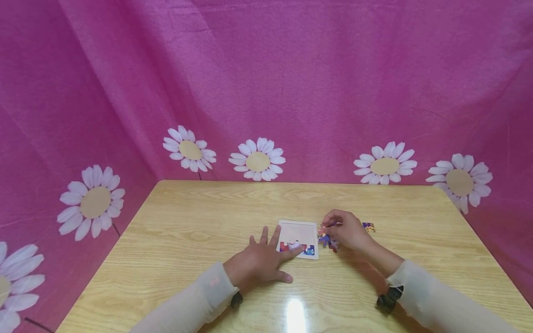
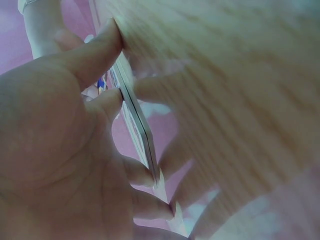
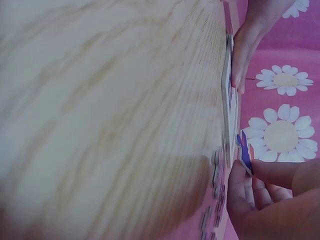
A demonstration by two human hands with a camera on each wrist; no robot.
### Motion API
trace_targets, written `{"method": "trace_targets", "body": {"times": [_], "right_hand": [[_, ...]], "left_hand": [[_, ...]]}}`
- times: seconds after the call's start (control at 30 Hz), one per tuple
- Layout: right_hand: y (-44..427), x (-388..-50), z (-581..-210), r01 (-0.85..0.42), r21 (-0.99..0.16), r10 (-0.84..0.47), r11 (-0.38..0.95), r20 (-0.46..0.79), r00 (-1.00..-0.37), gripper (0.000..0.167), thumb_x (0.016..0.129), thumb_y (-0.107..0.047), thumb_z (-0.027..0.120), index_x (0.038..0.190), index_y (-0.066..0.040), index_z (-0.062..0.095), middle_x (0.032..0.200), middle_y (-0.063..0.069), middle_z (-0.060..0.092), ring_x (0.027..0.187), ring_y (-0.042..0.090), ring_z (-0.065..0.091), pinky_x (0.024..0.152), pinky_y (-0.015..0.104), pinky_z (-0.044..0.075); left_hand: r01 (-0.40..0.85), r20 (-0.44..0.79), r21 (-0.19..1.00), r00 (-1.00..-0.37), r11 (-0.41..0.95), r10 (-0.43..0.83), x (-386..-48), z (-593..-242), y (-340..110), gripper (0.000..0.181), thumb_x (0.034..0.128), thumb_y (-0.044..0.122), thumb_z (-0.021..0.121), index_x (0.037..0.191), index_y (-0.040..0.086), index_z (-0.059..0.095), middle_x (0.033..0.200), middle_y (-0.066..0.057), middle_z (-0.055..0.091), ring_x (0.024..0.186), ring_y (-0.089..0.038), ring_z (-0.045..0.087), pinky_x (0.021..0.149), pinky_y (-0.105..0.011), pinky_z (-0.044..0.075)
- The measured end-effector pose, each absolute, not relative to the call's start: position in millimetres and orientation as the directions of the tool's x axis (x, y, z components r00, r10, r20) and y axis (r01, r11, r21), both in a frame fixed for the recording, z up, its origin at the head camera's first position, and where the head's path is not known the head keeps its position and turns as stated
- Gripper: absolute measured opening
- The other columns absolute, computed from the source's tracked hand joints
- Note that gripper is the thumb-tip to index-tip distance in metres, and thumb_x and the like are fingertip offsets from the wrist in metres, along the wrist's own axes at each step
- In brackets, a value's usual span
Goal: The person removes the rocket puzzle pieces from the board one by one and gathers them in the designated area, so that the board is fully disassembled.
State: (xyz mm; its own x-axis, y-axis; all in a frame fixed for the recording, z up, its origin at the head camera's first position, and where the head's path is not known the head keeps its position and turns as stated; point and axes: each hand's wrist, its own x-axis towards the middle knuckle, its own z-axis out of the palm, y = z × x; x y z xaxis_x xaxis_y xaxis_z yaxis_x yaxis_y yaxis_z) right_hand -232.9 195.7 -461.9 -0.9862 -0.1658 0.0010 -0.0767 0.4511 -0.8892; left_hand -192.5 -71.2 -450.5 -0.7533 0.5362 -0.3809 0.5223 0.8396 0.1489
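Observation:
A white puzzle tray (image 1: 299, 231) lies on the table, with a row of colourful puzzle pieces (image 1: 310, 250) along its near side. Spread out at the tray's left, my left hand (image 1: 260, 262) rests one straight finger on those pieces; other fingers lie by the tray's edge (image 2: 136, 111). Just right of the tray, my right hand (image 1: 349, 231) pinches a purple and orange puzzle piece (image 3: 245, 155) between thumb and fingers. Below that hand is a cluster of loose puzzle pieces (image 1: 333, 246), partly hidden by it.
One more puzzle piece (image 1: 368, 227) lies apart, to the right of my right hand. The wooden table (image 1: 208, 217) meets a pink curtain (image 1: 291, 92) with white daisies at its back and sides. Dark bands circle both wrists.

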Motion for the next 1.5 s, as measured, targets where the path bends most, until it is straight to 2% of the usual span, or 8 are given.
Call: {"method": "trace_targets", "body": {"times": [0.17, 0.3, 0.6, 0.8, 1.13, 1.5], "right_hand": [[204.8, -231.4, -461.8, -0.074, -0.902, -0.166, 0.425, 0.002, -0.986, 0.013, 0.090, 0.008, 0.070, 0.102, 0.008, 0.065, 0.097, 0.019, 0.071, 0.078, 0.014, 0.063, 0.060, 0.028, 0.054], [211.4, -229.9, -461.5, -0.029, -0.899, -0.150, 0.437, -0.041, -0.988, 0.012, 0.093, 0.006, 0.068, 0.105, 0.005, 0.064, 0.101, 0.017, 0.071, 0.073, 0.014, 0.063, 0.054, 0.029, 0.053], [224.3, -227.1, -460.3, -0.031, -0.894, -0.141, 0.448, -0.037, -0.989, 0.014, 0.093, 0.004, 0.069, 0.106, 0.006, 0.065, 0.103, 0.021, 0.069, 0.078, 0.018, 0.063, 0.062, 0.030, 0.058], [234.4, -226.2, -462.2, -0.064, -0.885, -0.147, 0.462, -0.005, -0.989, 0.013, 0.092, 0.005, 0.069, 0.105, 0.008, 0.065, 0.096, 0.018, 0.068, 0.074, 0.013, 0.060, 0.059, 0.027, 0.055], [255.8, -219.5, -462.4, -0.058, -0.878, -0.127, 0.474, -0.003, -0.992, 0.014, 0.093, 0.005, 0.068, 0.107, 0.009, 0.065, 0.096, 0.017, 0.070, 0.072, 0.012, 0.060, 0.057, 0.028, 0.054], [283.0, -210.6, -465.4, -0.038, -0.847, -0.093, 0.530, -0.014, -0.996, 0.012, 0.096, 0.003, 0.067, 0.107, 0.007, 0.065, 0.104, 0.019, 0.071, 0.084, 0.014, 0.064, 0.063, 0.027, 0.055]], "left_hand": [[0.522, -0.382, 0.149, -0.753, 0.840, 0.536, -193.0, -449.4, -70.6, 0.081, 0.0879, 0.074, 0.060, 0.155, 0.065, 0.015, 0.173, -0.017, 0.004, 0.153, -0.054, 0.013, 0.113, -0.076, 0.025], [0.523, -0.382, 0.157, -0.750, 0.837, 0.540, -192.3, -448.6, -71.2, 0.081, 0.0888, 0.073, 0.060, 0.155, 0.064, 0.015, 0.173, -0.018, 0.004, 0.154, -0.054, 0.013, 0.113, -0.076, 0.025], [0.515, -0.382, 0.174, -0.750, 0.839, 0.540, -191.5, -447.1, -71.4, 0.080, 0.0887, 0.071, 0.062, 0.155, 0.064, 0.017, 0.173, -0.017, 0.004, 0.154, -0.054, 0.012, 0.113, -0.077, 0.024], [0.513, -0.381, 0.181, -0.750, 0.839, 0.541, -191.6, -447.5, -71.3, 0.080, 0.0886, 0.071, 0.062, 0.155, 0.064, 0.017, 0.173, -0.016, 0.004, 0.154, -0.054, 0.012, 0.112, -0.077, 0.023], [0.516, -0.377, 0.176, -0.751, 0.838, 0.542, -191.6, -448.4, -71.1, 0.081, 0.0883, 0.071, 0.063, 0.155, 0.065, 0.016, 0.173, -0.017, 0.004, 0.153, -0.055, 0.013, 0.112, -0.077, 0.024], [0.526, -0.373, 0.166, -0.750, 0.834, 0.546, -191.9, -448.5, -71.2, 0.081, 0.0884, 0.071, 0.062, 0.155, 0.065, 0.016, 0.173, -0.017, 0.005, 0.153, -0.054, 0.013, 0.111, -0.077, 0.025]]}}
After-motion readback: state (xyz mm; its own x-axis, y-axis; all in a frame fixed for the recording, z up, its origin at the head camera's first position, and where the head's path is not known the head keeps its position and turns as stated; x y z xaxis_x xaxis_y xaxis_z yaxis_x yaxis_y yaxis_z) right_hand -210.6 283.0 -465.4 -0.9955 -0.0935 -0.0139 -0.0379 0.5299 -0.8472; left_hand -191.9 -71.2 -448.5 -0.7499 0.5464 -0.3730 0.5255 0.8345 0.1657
